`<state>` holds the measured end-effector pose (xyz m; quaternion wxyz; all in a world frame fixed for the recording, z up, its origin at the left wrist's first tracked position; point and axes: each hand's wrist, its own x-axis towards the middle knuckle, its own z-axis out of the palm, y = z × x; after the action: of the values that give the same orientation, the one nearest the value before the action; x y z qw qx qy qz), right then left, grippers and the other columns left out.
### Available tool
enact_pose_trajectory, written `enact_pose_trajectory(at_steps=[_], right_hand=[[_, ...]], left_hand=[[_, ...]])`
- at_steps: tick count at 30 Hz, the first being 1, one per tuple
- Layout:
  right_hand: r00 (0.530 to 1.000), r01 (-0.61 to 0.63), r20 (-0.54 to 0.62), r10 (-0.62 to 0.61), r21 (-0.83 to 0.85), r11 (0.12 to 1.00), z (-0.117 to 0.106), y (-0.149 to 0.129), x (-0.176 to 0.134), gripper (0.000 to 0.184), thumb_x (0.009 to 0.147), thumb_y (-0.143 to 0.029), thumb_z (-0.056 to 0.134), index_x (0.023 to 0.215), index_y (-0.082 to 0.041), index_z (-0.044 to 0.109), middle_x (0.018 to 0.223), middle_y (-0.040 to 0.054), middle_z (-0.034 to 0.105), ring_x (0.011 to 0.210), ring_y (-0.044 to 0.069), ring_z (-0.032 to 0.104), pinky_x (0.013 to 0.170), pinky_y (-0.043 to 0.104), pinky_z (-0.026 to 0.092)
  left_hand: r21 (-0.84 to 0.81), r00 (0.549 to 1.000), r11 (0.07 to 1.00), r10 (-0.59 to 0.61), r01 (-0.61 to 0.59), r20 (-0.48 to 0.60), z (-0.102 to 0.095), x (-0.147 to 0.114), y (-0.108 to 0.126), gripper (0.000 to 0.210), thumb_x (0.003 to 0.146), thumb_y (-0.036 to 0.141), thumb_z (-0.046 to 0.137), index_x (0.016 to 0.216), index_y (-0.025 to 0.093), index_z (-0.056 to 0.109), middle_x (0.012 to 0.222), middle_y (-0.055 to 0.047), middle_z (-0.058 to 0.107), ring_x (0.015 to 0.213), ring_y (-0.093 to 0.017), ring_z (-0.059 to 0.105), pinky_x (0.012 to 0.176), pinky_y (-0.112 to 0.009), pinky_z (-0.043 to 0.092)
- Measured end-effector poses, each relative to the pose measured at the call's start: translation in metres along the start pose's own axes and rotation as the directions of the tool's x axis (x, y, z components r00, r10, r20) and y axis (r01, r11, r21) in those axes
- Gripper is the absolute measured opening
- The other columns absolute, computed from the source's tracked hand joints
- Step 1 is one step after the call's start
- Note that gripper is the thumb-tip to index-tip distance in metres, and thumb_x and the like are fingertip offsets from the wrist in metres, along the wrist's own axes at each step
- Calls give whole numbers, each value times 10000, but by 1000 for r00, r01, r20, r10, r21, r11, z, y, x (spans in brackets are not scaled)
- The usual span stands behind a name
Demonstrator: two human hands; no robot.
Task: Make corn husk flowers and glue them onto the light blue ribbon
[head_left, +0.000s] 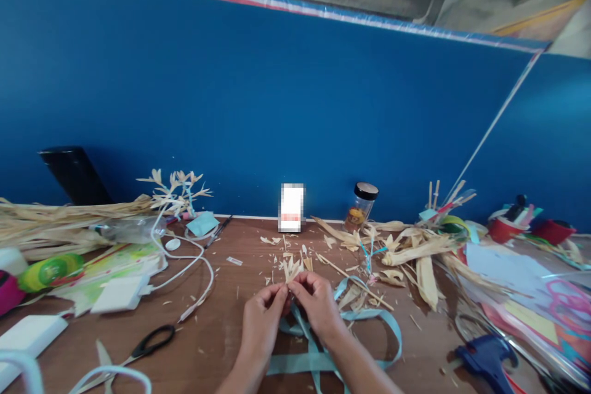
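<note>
Delicately, a small husk flower (292, 269) is pinched between two hands at the lower centre of the frame, its pale petals splayed upward above the fingertips. It looks like dried leaf, so I'd expect next to no weight, a papery stiffness and edges that could split or snap under a hard squeeze. The gathered base seems the place to grip; the thin petal tips would bend or tear. Dry as it looks, it should hardly slip, though single petals might slide out of a loose bunch.

The left hand (265, 311) has thumb and forefinger closed on the base from one side, and the right hand (318, 308) does likewise from the other, their tips nearly meeting. What lies between those tips is hidden from me.

Below and beside the wrists, a light blue ribbon (398, 335) loops over the brown table (207, 369); it appears soft and limp, easily handled flat. Just beyond the fingers lie brittle-looking husk scraps (270, 241). Right of centre, a thin stick (351, 277) slants near a blue-stemmed sprig (369, 253). Farther out, scissors (154, 343) lie open at lower left, and a blue glue gun (487, 357) rests at lower right.
</note>
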<state>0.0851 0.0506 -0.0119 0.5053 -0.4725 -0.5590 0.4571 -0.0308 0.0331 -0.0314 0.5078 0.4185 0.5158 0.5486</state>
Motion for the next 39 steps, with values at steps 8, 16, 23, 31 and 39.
enact_pose_trajectory(at_steps=[8, 16, 23, 31, 39], right_hand=[[1000, 22, 20, -22, 0, 1000, -1, -6, -2, 193, 747, -330, 567, 695, -145, 581, 618, -20, 560, 574, 117, 502, 559, 208, 407], [999, 49, 2, -49, -58, 997, -2, -10, -1, 132, 750, -261, 552, 676, -155, 577, 585, -35, 523, 548, 102, 453, 535, 193, 374], [996, 83, 48, -80, -74, 994, -2, -12, -2, 131, 780, -254, 516, 719, -153, 573, 625, -24, 526, 599, 116, 478, 573, 206, 388], [996, 81, 47, -77, -110, 991, -1, -5, -3, 140, 794, -273, 499, 757, -159, 572, 651, -12, 558, 597, 123, 511, 572, 214, 406], [996, 86, 16, -85, -41, 995, 1, -7, -3, 63, 767, -218, 522, 769, -159, 545, 670, -8, 549, 619, 123, 512, 583, 220, 422]], left_hand=[[-25, 998, 999, 42, -43, -39, 0, 1, 8, 359, 665, 363, 625, 945, 142, 660, 854, -79, 697, 807, -221, 621, 738, -314, 478], [179, 974, 961, 222, -212, -39, -2, -1, 21, 216, 691, 320, 598, 825, 193, 709, 866, -57, 702, 837, -221, 619, 748, -291, 466], [194, 986, 971, 154, -139, -66, -2, -1, 20, 242, 681, 334, 607, 831, 174, 710, 843, -55, 715, 806, -242, 632, 760, -325, 467], [205, 987, 971, 141, -124, -74, -1, -2, 23, 267, 681, 351, 607, 838, 159, 706, 823, -60, 718, 763, -234, 640, 709, -306, 487], [196, 988, 973, 141, -125, -68, -2, -2, 19, 284, 679, 362, 608, 834, 142, 700, 807, -61, 717, 746, -219, 640, 696, -296, 491]])
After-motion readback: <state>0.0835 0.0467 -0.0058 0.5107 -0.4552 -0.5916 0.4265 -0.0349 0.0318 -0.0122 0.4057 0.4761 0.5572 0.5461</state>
